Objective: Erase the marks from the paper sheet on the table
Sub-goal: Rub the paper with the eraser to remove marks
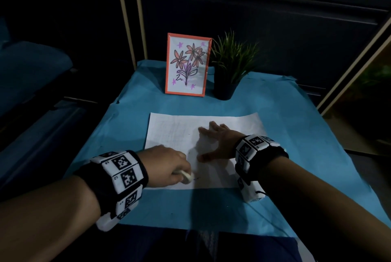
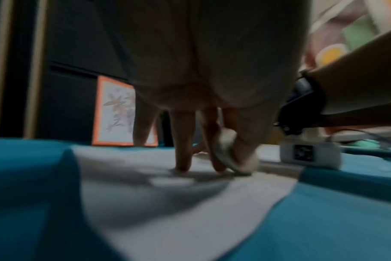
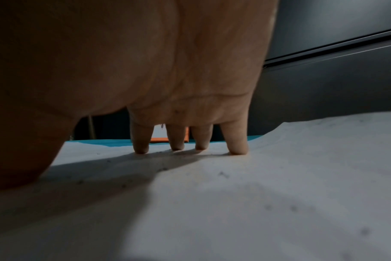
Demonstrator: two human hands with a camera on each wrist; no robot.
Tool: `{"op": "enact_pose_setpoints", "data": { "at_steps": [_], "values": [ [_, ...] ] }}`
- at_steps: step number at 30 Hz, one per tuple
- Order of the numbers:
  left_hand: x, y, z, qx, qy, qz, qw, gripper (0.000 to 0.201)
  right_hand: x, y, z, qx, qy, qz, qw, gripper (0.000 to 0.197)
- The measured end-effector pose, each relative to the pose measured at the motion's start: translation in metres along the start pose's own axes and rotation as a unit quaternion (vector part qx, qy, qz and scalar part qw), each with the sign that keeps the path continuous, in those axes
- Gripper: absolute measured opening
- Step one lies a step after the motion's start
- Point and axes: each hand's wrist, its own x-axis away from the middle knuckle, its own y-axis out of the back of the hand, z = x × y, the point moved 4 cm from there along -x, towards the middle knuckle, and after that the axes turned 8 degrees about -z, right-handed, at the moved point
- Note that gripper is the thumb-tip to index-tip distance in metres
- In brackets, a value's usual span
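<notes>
Left hand (image 1: 169,164) pinches the eraser (image 1: 187,177) near the paper sheet's (image 1: 169,130) near edge; right hand (image 1: 218,141) presses flat mid-sheet, fingers spread. Bare worktop (image 1: 296,134) surrounds.

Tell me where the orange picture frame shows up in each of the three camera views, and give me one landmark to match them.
Head view: the orange picture frame stands upright at the table's far end, left of the potted plant.
Left wrist view: frame at left-centre, partly behind the left hand.
Right wrist view: only slivers of it show between the fingers of the right hand.
Shared landmark: the paper sheet.
</notes>
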Motion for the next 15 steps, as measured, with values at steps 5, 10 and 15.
{"op": "enact_pose_setpoints", "data": {
  "at_steps": [5,10,15],
  "values": [
    [-0.004,-0.002,0.003,-0.002,0.002,-0.011,1.000,0.025,-0.001,-0.001,0.000,0.005,0.000,-0.001,1.000,0.102],
    [-0.005,0.002,0.004,-0.007,-0.008,-0.002,1.000,0.027,0.002,0.001,0.001,0.006,-0.003,0.008,1.000,0.101],
    [-0.006,-0.001,0.007,-0.021,-0.006,-0.003,1.000,0.027,0.001,0.001,0.000,0.001,-0.002,0.008,1.000,0.101]
  ]
}}
